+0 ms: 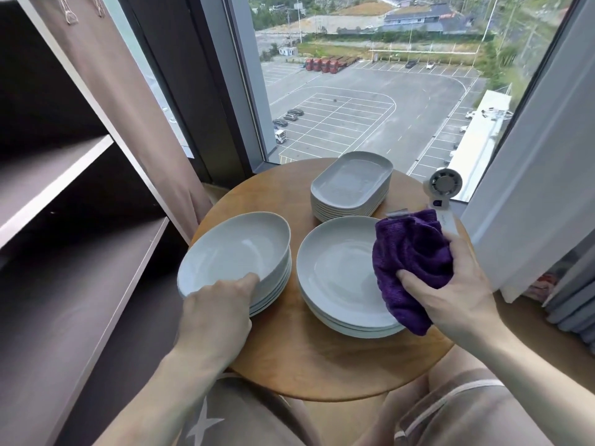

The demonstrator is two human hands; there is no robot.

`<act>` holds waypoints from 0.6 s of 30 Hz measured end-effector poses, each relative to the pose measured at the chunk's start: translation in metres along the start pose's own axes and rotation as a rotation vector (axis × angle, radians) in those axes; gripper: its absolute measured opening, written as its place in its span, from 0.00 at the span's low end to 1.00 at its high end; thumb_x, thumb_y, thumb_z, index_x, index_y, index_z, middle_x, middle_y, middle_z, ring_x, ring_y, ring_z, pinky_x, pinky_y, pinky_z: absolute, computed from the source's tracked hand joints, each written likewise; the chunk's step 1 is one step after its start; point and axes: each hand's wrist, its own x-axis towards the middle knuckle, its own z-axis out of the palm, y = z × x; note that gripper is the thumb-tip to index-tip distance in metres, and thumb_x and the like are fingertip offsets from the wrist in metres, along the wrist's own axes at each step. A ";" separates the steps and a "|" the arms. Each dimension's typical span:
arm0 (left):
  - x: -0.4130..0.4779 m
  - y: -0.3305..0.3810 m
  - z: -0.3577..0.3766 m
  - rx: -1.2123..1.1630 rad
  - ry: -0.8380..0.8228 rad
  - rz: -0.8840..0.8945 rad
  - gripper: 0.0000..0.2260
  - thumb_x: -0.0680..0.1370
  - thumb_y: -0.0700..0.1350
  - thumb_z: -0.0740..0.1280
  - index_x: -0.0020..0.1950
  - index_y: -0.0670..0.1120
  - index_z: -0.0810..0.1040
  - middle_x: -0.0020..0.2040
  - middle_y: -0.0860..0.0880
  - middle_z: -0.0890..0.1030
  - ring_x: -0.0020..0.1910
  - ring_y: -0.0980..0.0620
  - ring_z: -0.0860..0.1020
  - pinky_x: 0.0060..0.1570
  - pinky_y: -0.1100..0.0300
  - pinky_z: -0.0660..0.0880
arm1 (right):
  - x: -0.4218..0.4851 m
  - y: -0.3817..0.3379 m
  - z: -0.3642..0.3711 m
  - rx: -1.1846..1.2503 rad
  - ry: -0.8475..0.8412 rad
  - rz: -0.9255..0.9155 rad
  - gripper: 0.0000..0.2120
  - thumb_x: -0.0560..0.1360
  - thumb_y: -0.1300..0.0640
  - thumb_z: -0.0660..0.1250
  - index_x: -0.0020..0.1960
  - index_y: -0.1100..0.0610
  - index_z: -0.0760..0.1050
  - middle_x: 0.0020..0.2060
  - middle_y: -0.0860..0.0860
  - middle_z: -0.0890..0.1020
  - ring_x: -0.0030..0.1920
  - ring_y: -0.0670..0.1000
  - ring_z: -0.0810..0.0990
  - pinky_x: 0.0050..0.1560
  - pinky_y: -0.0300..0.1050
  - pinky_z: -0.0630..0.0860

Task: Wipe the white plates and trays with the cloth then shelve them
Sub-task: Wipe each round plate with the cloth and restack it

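A dark shelf unit (pixel 80 194) with open shelves fills the left side, and a window (pixel 370 91) lies beyond. Between them stands a round wooden table (pixel 322 365) that carries 3 white stacks. The left stack of plates (pixel 273 284), deep ones, sits at the table's left edge. The right stack of plates (pixel 338 275) sits near the middle and toward the right edge, apart from the first. The stack of trays (pixel 351 185), oblong with rounded corners, sits at the far edge just behind the right stack.

The right hand (pixel 457 284) grips a bunched purple cloth (pixel 412 259), its thumb pressed into the folds. The cloth hangs over the right rim of the right stack. The left hand (pixel 219 304) holds the near rim of the top plate (pixel 231 252) of the left stack, thumb over the rim and the other fingers hidden. That plate sits tilted on those beneath. A white fan (pixel 442 188) stands at the table's far right edge.
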 end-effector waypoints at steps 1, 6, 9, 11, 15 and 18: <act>0.000 -0.001 0.002 0.005 -0.017 0.004 0.20 0.68 0.34 0.63 0.53 0.54 0.78 0.34 0.50 0.77 0.33 0.44 0.76 0.31 0.56 0.65 | 0.000 0.000 0.000 -0.001 -0.002 0.003 0.32 0.67 0.49 0.80 0.66 0.37 0.69 0.60 0.43 0.76 0.59 0.46 0.78 0.61 0.45 0.73; 0.003 -0.009 0.007 -0.057 -0.103 -0.002 0.20 0.69 0.38 0.60 0.55 0.56 0.78 0.41 0.51 0.80 0.37 0.47 0.70 0.33 0.56 0.65 | -0.001 -0.003 0.000 -0.003 -0.009 0.027 0.34 0.67 0.47 0.80 0.69 0.39 0.69 0.61 0.43 0.77 0.60 0.47 0.78 0.62 0.44 0.72; 0.002 -0.007 0.010 -0.097 -0.152 0.001 0.17 0.72 0.42 0.59 0.56 0.56 0.78 0.46 0.52 0.81 0.41 0.47 0.76 0.36 0.55 0.67 | -0.001 -0.004 0.000 -0.008 -0.006 0.038 0.34 0.67 0.47 0.80 0.69 0.38 0.69 0.61 0.42 0.76 0.59 0.46 0.78 0.61 0.43 0.72; 0.002 -0.006 0.012 -0.132 -0.139 0.004 0.13 0.76 0.47 0.59 0.57 0.56 0.77 0.48 0.53 0.82 0.45 0.47 0.79 0.37 0.55 0.69 | -0.001 -0.006 0.000 -0.009 -0.005 0.040 0.34 0.67 0.47 0.80 0.69 0.38 0.69 0.60 0.41 0.75 0.59 0.45 0.78 0.61 0.44 0.72; 0.003 -0.004 0.011 -0.168 -0.128 0.009 0.11 0.79 0.56 0.58 0.56 0.55 0.76 0.48 0.53 0.82 0.46 0.48 0.80 0.40 0.54 0.75 | -0.003 -0.009 -0.001 -0.023 -0.021 0.035 0.32 0.67 0.47 0.79 0.66 0.34 0.68 0.57 0.35 0.74 0.58 0.40 0.76 0.61 0.44 0.71; 0.001 -0.002 0.012 -0.189 -0.141 0.016 0.11 0.79 0.58 0.58 0.56 0.54 0.74 0.48 0.53 0.81 0.45 0.49 0.79 0.39 0.54 0.73 | -0.004 -0.012 -0.001 -0.050 -0.042 0.041 0.32 0.67 0.46 0.78 0.67 0.35 0.68 0.57 0.37 0.75 0.58 0.44 0.76 0.64 0.46 0.72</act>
